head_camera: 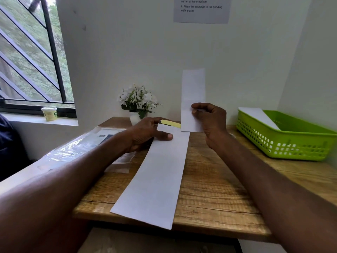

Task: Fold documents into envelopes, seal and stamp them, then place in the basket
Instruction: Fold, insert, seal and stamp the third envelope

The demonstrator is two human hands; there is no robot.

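A long white envelope (pixel 156 178) lies lengthwise on the wooden table (pixel 215 179), its far end showing a yellow adhesive strip (pixel 171 123). My left hand (pixel 147 134) presses on that far end, thumb flat on the paper and fingers by the strip. My right hand (pixel 211 121) pinches a folded white document (pixel 193 92) and holds it upright just beyond the envelope's far end. A green plastic basket (pixel 284 143) stands at the right with a white envelope (pixel 259 115) leaning inside it.
A clear plastic pack of stationery (pixel 87 143) lies on the table's left under my left forearm. A small white pot of flowers (pixel 136 105) stands against the wall. An instruction sheet (pixel 200 10) hangs above. A small tub (pixel 49 114) sits on the window sill.
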